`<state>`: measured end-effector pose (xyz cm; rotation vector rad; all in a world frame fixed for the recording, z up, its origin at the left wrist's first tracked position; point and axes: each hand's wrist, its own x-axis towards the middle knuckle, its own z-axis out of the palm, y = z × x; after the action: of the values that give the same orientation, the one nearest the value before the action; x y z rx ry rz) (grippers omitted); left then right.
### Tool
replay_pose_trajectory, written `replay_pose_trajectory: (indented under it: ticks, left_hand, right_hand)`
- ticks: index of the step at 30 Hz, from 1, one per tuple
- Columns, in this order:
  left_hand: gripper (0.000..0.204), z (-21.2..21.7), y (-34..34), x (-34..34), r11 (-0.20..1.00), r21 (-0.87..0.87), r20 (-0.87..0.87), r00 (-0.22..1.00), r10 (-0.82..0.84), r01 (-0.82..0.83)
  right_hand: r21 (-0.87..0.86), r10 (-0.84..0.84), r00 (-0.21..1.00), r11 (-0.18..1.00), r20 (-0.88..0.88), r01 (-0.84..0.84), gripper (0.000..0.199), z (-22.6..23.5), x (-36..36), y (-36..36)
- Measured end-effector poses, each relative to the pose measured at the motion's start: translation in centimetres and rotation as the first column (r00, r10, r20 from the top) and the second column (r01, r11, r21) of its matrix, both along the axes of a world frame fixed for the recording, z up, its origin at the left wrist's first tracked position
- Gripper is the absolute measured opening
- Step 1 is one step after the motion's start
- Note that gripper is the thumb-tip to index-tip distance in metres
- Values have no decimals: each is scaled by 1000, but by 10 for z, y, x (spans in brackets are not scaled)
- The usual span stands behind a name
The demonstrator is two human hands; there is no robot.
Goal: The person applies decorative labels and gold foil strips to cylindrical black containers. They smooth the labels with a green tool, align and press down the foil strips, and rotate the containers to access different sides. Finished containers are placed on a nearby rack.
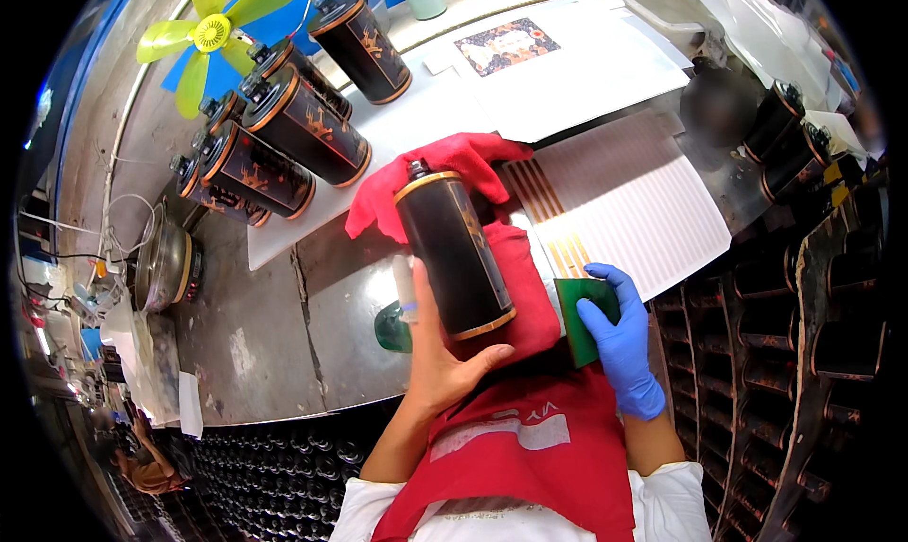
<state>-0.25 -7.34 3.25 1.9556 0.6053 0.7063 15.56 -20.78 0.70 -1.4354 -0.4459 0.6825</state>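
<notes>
A black cylindrical bottle with gold rims and a gold motif leans on a bunched red cloth. My left hand, bare with a white wrap on one finger, cups the bottle's lower left corner. Its fingers stretch up along the side and the thumb spreads out below the base; I cannot tell how firmly it touches. In a blue glove, my right hand grips a flat green scraper-like piece between thumb and fingers. Beside it lies a white sheet with gold strips along its left edge.
Several finished-looking black bottles stand on a white board at the back left, near a yellow-green fan. Another green piece lies left of my left hand. A printed sheet rests at the back. Bottle racks flank the right.
</notes>
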Motion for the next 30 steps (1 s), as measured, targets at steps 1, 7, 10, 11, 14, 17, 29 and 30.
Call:
replay_pose_trajectory:
  ticks: [1,7,10,11,14,17,29,30]
  left_hand:
    - [111,-5,2,-2,1000,22,-3,1000,5,-5]
    - [106,-24,7,-4,976,210,-196,976,93,-51]
    - [103,-13,9,2,925,380,-214,973,91,-3]
    - [101,-9,10,3,926,377,-231,970,75,18]
    - [98,9,4,14,863,499,-336,936,106,82]
    - [95,8,12,19,791,584,-420,902,105,180]
    - [109,-56,35,-45,994,-111,-225,974,-40,15]
    - [107,-44,32,-40,1000,-14,-256,967,-6,2]
  right_hand:
    - [-15,47,996,999,78,-46,34,7,-8,3]
    - [-85,277,908,961,313,-264,31,34,-45,25]
    - [-131,187,982,973,-22,-189,28,1,-18,12]
    - [-191,97,990,979,98,-77,29,-7,-11,12]
    - [-123,129,975,987,182,-108,30,7,-21,7]
    - [-73,266,922,964,282,-256,32,27,-41,24]
    - [-97,237,971,967,21,-234,32,-27,-27,22]
    - [-129,207,972,973,113,-192,31,-27,-26,20]
